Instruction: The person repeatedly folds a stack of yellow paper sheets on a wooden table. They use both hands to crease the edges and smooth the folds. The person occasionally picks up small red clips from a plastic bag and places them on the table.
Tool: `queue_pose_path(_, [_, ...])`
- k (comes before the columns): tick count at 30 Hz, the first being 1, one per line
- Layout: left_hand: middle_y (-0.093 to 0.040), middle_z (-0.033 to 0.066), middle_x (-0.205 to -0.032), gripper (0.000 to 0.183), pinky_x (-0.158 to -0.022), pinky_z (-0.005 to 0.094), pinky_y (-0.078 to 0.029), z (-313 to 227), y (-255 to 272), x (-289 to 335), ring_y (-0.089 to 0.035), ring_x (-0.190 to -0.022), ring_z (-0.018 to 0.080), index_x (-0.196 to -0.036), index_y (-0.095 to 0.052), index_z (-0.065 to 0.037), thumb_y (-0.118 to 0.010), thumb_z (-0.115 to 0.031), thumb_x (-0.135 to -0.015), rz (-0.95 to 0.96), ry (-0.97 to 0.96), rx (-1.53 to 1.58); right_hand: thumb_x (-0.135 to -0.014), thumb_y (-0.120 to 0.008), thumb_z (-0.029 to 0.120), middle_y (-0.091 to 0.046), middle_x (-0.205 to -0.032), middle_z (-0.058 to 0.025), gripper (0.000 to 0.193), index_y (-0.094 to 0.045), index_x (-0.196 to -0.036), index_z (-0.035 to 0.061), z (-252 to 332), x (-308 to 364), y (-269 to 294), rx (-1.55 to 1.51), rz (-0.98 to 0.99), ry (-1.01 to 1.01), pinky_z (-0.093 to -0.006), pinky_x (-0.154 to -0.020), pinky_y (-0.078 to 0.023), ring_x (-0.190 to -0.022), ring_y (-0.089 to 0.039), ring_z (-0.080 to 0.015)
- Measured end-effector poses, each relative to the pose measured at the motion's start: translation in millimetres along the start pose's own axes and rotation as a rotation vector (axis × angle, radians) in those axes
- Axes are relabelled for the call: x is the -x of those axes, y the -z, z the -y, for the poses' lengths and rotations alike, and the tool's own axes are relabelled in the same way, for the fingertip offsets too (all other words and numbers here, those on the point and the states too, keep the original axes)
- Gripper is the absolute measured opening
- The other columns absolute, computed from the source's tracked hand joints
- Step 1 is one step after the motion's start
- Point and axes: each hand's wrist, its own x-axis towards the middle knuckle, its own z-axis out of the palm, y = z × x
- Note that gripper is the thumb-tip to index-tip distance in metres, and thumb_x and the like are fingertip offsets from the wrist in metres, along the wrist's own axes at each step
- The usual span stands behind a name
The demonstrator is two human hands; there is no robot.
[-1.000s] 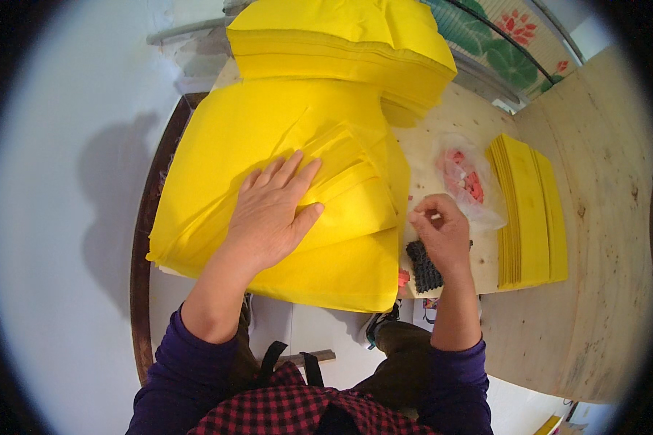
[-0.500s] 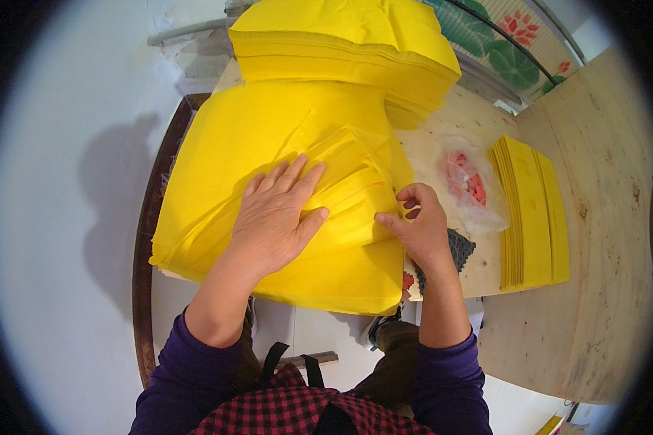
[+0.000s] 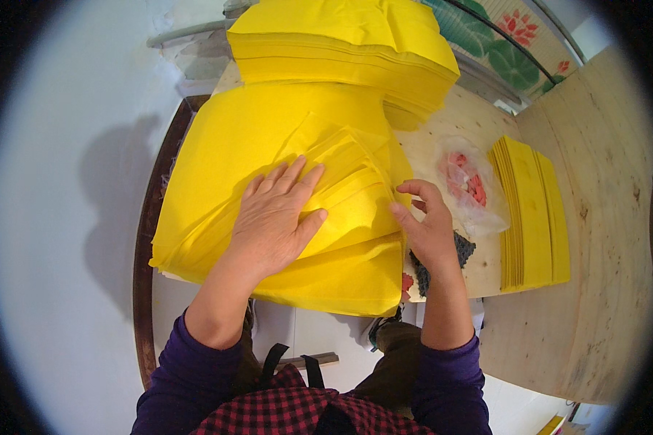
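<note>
A wide pile of yellow fabric sheets (image 3: 218,145) lies before me, its upper layers fanned and creased near the middle. My left hand (image 3: 272,214) rests flat on these layers, fingers spread, pressing on the cloth. At the pile's right edge is my right hand (image 3: 426,221), its thumb and forefinger apart beside the fabric border. I see nothing held between them. The lower fingers of that hand are curled and partly hidden.
Behind the pile stands a thick stack of folded yellow fabric (image 3: 334,54). To the right on the wooden tabletop (image 3: 424,148) are a clear plastic bag with red pieces (image 3: 466,181), a dark grey cloth scrap (image 3: 463,248) and a narrower yellow stack (image 3: 533,214) by a wooden panel (image 3: 602,196).
My right hand has shifted slightly right, off the top layers toward the pile's edge, its thumb drawn back. The near right cloth now shows a deeper fold. My left hand stays put.
</note>
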Motion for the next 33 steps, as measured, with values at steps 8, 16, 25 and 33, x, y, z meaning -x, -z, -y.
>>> queue_pose_path(8, [-0.037, 0.0189, -0.155, 0.062, -0.117, 0.0519, -0.024, 0, 0, 2, -0.036, -0.141, 0.0368, -0.150, -0.039, -0.012, -0.051, -0.041, -0.096, -0.014, -0.005, 0.005, -0.072, -0.080, 0.017, -0.054, -0.133, -0.0116, 0.062, -0.055, -0.129, 0.0076, 2, 2, -5, 0.130, 0.017, -0.006, -0.0384, -0.106, -0.041, -0.126, -0.052, -0.0270])
queue_pose_path(16, [-0.037, 0.0187, -0.155, 0.062, -0.117, 0.0499, -0.022, -1, 0, 2, -0.034, -0.142, 0.0368, -0.150, -0.040, -0.012, -0.051, -0.041, -0.097, -0.012, 0.003, 0.026, -0.074, -0.081, 0.030, -0.036, -0.153, -0.0259, 0.078, -0.048, -0.140, 0.0042, 10, 5, 10, 0.066, 0.159, 0.026, -0.0419, -0.117, -0.029, -0.143, -0.034, -0.0382])
queue_pose_path(25, [-0.038, 0.0183, -0.154, 0.062, -0.117, 0.0500, -0.023, -1, 1, 2, -0.035, -0.142, 0.0357, -0.150, -0.040, -0.011, -0.051, -0.041, -0.096, -0.019, -0.002, 0.006, -0.077, -0.079, 0.022, -0.041, -0.152, -0.0198, 0.071, -0.050, -0.139, 0.0080, 6, 0, -17, 0.122, -0.028, 0.006, -0.0385, -0.116, -0.030, -0.141, -0.038, -0.0331])
queue_pose_path(33, [-0.038, 0.0183, -0.154, 0.061, -0.117, 0.0508, -0.024, -3, 0, 2, -0.035, -0.142, 0.0351, -0.149, -0.041, -0.011, -0.051, -0.041, -0.097, -0.010, 0.014, 0.008, -0.066, -0.083, 0.025, -0.028, -0.156, -0.0267, 0.094, -0.039, -0.147, 0.0065, 16, 5, 1, 0.184, 0.194, 0.009, -0.0418, -0.119, -0.025, -0.147, -0.027, -0.0382])
